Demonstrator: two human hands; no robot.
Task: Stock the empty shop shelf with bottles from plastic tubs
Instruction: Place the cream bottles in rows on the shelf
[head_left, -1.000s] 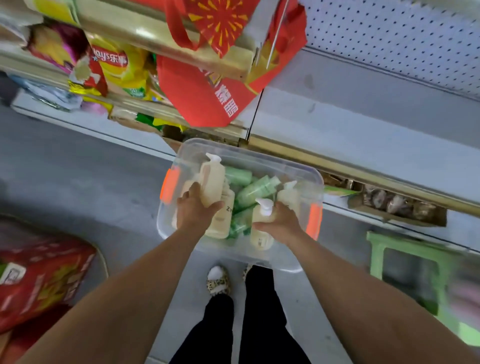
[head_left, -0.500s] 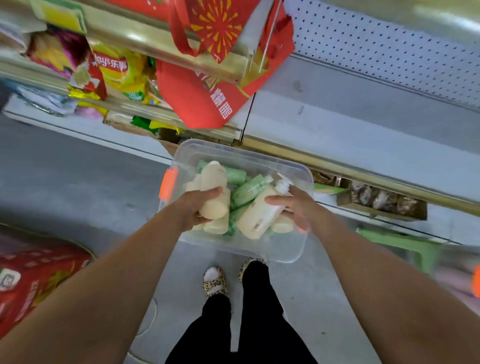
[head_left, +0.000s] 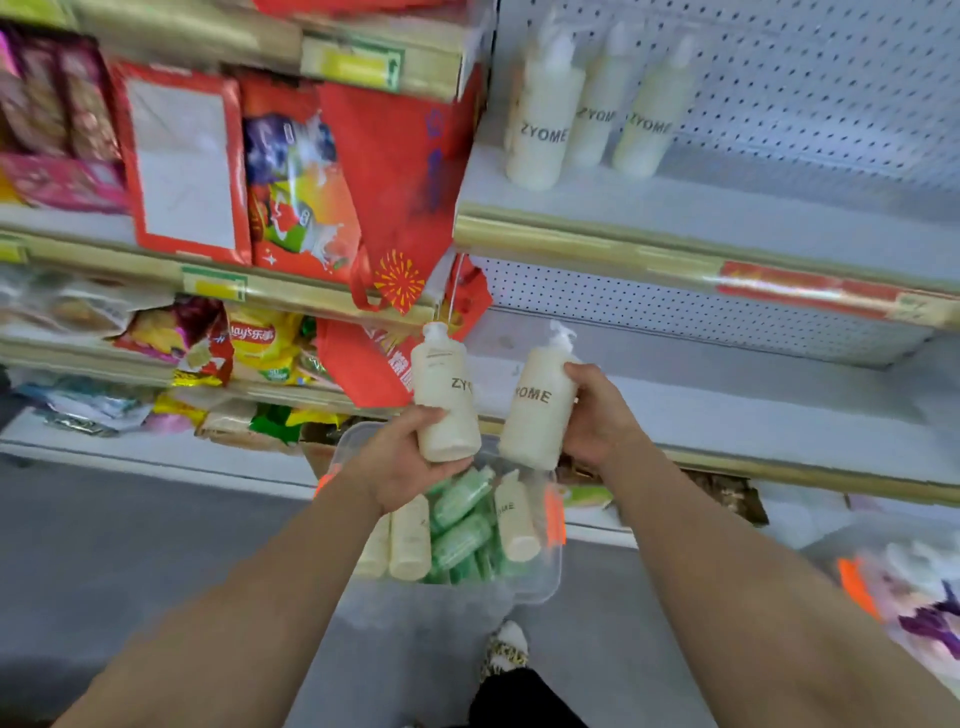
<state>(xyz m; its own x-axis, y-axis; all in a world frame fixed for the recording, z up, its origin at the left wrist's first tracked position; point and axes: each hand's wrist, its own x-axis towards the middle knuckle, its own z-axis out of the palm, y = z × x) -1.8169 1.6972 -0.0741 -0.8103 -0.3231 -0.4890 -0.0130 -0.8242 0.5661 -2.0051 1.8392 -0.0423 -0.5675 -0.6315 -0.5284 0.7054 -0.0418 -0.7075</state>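
Bottles are the load in both hands: the left hand (head_left: 402, 462) is closed around the lower body of a cream pump bottle (head_left: 445, 395), held upright with its pump head toward the shelves, and the right hand (head_left: 595, 415) is wrapped around a second cream pump bottle (head_left: 537, 405), tilted slightly to the right. The two bottles sit just beside each other, both printed with dark "ZYOME" lettering, and both are raised above the tub.

Directly beneath the hands, a clear plastic tub (head_left: 540, 587) with orange latches rests on the grey floor (head_left: 130, 545). It holds more cream bottles (head_left: 514, 519) lying among green bottles (head_left: 462, 525).

Behind the held bottles runs a pale lower shelf (head_left: 727, 395), bare where it shows. Above it, the upper shelf (head_left: 753, 208) with a gold front edge carries three cream bottles (head_left: 540, 124) standing in a row at its left end against a perforated back panel (head_left: 831, 88).

To the left, the neighbouring shelves are packed with crisp bags (head_left: 254, 343) and red boxes (head_left: 182, 161), and a red bag (head_left: 395, 208) hangs between the two bays. A second tub (head_left: 904, 603) shows blurred at the right edge.
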